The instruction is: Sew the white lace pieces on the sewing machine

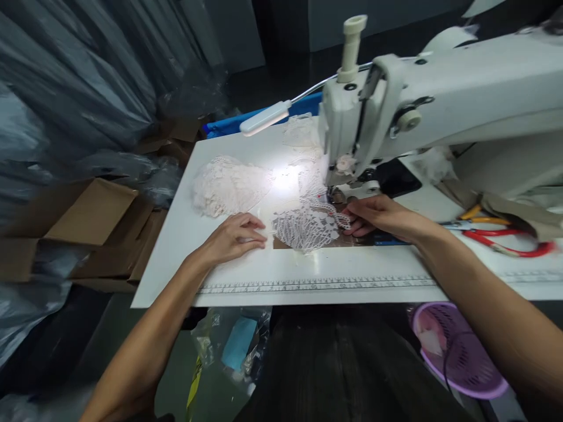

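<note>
Just in front of the sewing machine (347,111), white lace (305,228) lies on the surface (176,246). Right hand (376,214): fingers look to be pinching its edge strip, contact partly hidden. Left hand (235,239): fingers bent, slightly spread, nothing held, beside the lace. Best kept flat, guided lightly, fingers clear of the needle area.

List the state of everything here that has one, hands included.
Left bare hand: loosely curled, on the white tabletop.
White openwork lace piece: spread at the white sewing machine.
Right bare hand: bent, touching the lace's end.
Pale lace pile: bunched up.
Slim white lamp: apparently lit.
Brown cardboard box: opened.
Red-handled scissors: lying flat, opening unclear.
Purple perforated plastic basket: holding something pink.
</note>
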`<move>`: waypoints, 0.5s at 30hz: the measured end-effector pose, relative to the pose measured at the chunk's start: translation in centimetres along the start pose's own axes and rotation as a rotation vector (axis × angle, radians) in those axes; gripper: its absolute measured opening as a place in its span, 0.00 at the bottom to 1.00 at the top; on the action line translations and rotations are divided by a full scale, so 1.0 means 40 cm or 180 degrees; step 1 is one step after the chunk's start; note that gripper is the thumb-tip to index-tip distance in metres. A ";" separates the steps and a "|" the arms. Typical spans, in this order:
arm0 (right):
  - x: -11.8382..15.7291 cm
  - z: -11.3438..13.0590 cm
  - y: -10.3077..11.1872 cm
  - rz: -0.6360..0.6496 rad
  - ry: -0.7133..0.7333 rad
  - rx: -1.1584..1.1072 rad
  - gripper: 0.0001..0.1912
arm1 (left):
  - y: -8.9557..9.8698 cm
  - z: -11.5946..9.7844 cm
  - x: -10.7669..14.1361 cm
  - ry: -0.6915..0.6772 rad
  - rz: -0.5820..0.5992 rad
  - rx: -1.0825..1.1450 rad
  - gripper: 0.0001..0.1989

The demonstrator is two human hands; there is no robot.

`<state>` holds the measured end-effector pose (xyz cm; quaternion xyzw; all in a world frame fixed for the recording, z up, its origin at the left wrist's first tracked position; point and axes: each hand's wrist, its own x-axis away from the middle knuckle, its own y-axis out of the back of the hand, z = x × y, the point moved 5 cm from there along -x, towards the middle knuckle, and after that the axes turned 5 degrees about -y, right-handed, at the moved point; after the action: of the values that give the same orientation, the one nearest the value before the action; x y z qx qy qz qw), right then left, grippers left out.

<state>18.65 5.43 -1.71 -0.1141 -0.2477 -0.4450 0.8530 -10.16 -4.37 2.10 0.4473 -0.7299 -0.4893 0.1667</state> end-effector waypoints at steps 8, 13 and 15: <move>-0.007 0.005 0.007 0.0213 0.0242 -0.0128 0.17 | 0.018 -0.030 -0.042 -0.0324 0.0064 0.0108 0.04; -0.022 -0.011 -0.005 0.0277 0.0419 -0.0086 0.12 | 0.033 -0.056 -0.104 -0.0172 -0.0584 0.0684 0.01; -0.023 -0.013 -0.009 0.0166 0.0513 -0.0095 0.13 | 0.020 -0.084 -0.153 -0.0250 -0.0669 0.0882 0.03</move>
<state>18.07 5.65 -2.65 -0.0970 -0.1686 -0.4340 0.8797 -4.95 -1.18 5.54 0.5203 -0.7455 -0.4159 0.0227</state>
